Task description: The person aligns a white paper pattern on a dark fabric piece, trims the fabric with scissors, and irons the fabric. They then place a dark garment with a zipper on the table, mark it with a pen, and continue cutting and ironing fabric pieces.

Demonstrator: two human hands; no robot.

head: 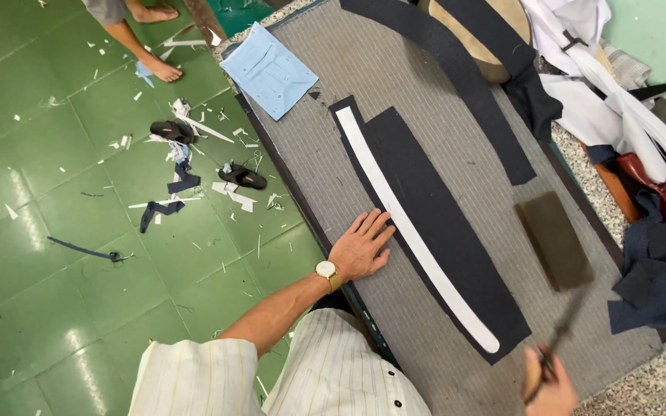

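Fingers spread flat, the left hand presses the grey ribbed worktop just beside a curved white strip lying on a long dark fabric piece. The right hand, at the lower edge, is clenched around a thin dark tool, blurred. A brown block lies near. Fabric scraps litter the green floor.

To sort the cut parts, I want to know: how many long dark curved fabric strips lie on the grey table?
2. One dark strip lies by the left hand, under a white strip. The other dark strip curves across the far end. More may hide in the pile.
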